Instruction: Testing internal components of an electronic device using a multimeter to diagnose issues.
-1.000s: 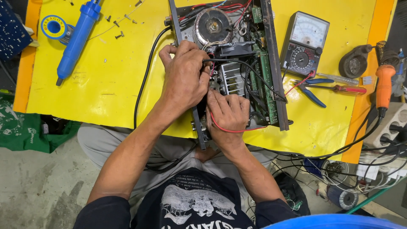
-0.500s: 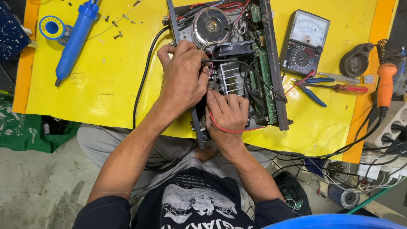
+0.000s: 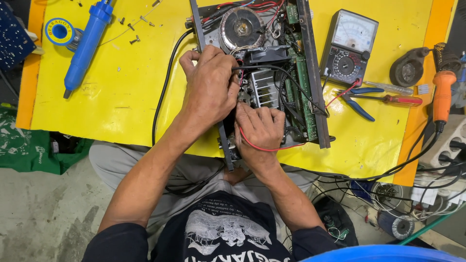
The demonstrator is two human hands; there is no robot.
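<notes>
An opened black metal amplifier chassis [image 3: 272, 73] lies on the yellow counter [image 3: 121, 87]. Inside it, wires are apparently pinched by the left hand [image 3: 209, 87]; a red wire [image 3: 252, 145] is draped over the curled right hand [image 3: 259, 131].

There is only one view, from a camera worn on the person's head. It looks almost straight down, over the person's chest and lap, at the yellow table [image 3: 121, 97]. The table's far edge is at the top of the picture and the grey floor [image 3: 43, 213] at the bottom left. The camera is near: both forearms fill the middle, and the opened electronic chassis [image 3: 272, 63] sits just above the centre.
</notes>
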